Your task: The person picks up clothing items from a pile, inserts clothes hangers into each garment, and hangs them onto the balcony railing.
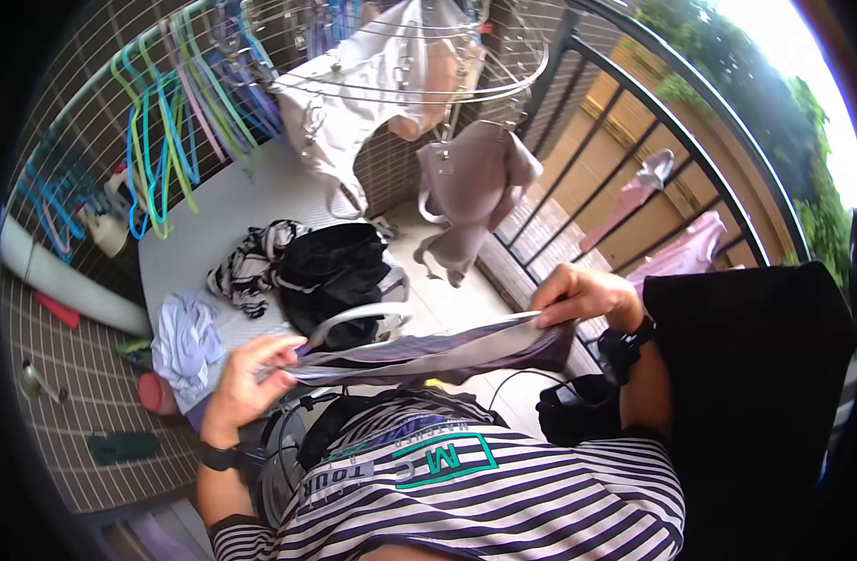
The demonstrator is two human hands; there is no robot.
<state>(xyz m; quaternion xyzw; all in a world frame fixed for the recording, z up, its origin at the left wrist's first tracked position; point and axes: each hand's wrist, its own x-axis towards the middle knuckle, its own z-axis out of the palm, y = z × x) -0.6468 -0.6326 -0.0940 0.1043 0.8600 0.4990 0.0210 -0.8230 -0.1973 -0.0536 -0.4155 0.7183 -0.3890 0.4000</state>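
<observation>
A grey and purple striped cloth (438, 353) is stretched sideways in front of my striped shirt. My left hand (251, 379) pinches its left end between thumb and fingers. At the other end, my right hand (583, 297) grips the cloth's upper corner, fingers closed. Just beyond it lies a black garment (330, 266) on a light tabletop (176, 266), with a black-and-white patterned cloth (251, 266) beside it. A pale blue crumpled cloth (187, 341) rests near the table's front edge, close to my left hand.
A round wire drying rack (485, 92) holds a white garment (349, 93) and a mauve bra (475, 187). Coloured hangers (157, 140) hang at the upper left. A dark railing (671, 117) runs along the right, with pink clothes (685, 251) near it. A large black object (746, 374) stands at right.
</observation>
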